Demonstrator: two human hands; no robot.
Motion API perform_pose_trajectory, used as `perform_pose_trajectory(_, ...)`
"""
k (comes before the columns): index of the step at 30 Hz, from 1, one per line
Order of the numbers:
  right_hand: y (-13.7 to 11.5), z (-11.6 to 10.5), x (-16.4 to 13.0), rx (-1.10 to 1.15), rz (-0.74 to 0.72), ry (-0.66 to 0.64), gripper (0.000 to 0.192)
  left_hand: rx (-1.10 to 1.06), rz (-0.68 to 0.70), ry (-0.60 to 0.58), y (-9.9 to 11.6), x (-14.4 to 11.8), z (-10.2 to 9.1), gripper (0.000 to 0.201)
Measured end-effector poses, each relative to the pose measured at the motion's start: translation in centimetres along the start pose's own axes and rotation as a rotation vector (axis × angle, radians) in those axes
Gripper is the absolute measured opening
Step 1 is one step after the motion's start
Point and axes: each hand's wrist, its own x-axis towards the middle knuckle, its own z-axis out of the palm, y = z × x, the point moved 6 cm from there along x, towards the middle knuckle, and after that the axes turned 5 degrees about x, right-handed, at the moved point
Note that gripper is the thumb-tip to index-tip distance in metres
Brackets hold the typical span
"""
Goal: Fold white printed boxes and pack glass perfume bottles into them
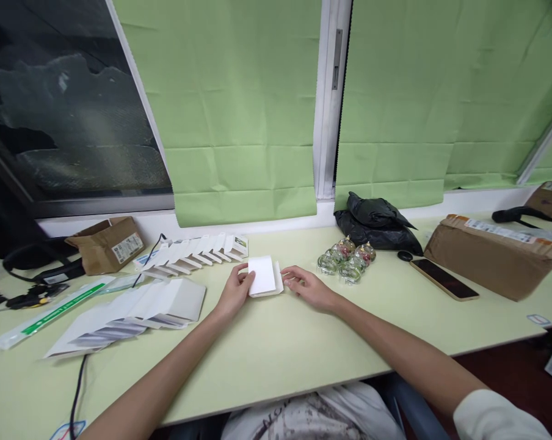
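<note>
My left hand (236, 288) grips a small white paper box (262, 276) by its left side, thumb on top and fingers behind. The box looks flattish, with a flap standing out along its right edge. Close to that flap is my right hand (308, 287), its fingers slightly bent and apart; whether a fingertip touches the flap I cannot tell. Left of my hands lie a row of folded white boxes (198, 249) and a nearer fanned stack of flat white boxes (134, 308). Several clear glass-like baubles and coiled green pieces (347, 260) sit right of my hands.
Black plastic bags (377, 223) lie by the wall, with a phone (443, 279) and a large cardboard box (491, 253) to their right. At the left are an open cardboard box (106, 244), a green-striped plastic sleeve (60, 311) and a black cable (78, 391) on the table (276, 348).
</note>
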Motion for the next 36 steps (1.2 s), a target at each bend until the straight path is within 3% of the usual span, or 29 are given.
perform_pose_trajectory(5,0.0,0.3,-0.2,-0.036,0.006,-0.038,0.046,0.23,-0.015,-0.042,0.0,1.0,-2.6,0.067)
perform_pose_trajectory(10,0.8,0.1,-0.5,-0.054,0.035,-0.026,0.046,0.684,0.059,0.06,3.7,0.0,-9.4,0.061)
perform_pose_trajectory(13,1.0,0.2,-0.5,-0.054,0.036,-0.023,0.044,0.934,0.015,0.099,5.4,-1.4,-13.3,0.059)
perform_pose_trajectory(16,1.2,0.3,-0.6,-0.044,0.044,-0.033,0.044,1.026,-0.017,0.133,6.3,-2.7,-15.7,0.057)
perform_pose_trajectory(18,1.3,0.3,-0.6,-0.042,0.044,-0.037,0.043,0.995,-0.012,0.149,6.4,-3.4,-16.0,0.056)
perform_pose_trajectory(22,1.3,0.2,-0.7,-0.059,0.049,-0.034,0.039,0.702,0.073,0.123,5.4,-5.1,-13.7,0.061)
perform_pose_trajectory(26,0.2,0.8,-1.0,-0.02,0.059,-0.104,0.038,0.344,0.103,0.037,3.8,-7.7,-9.1,0.066)
perform_pose_trajectory(29,-0.9,2.1,-1.5,0.064,0.066,-0.205,0.039,0.198,0.092,-0.057,3.3,-9.2,-5.5,0.058)
perform_pose_trajectory(33,-1.4,3.8,-2.0,0.144,0.084,-0.274,0.039,0.051,0.069,-0.275,3.5,-9.6,-1.3,0.047)
perform_pose_trajectory(36,-1.5,4.0,-2.0,0.214,0.079,-0.22,0.039,-0.093,0.051,-0.283,3.4,-8.8,-0.1,0.052)
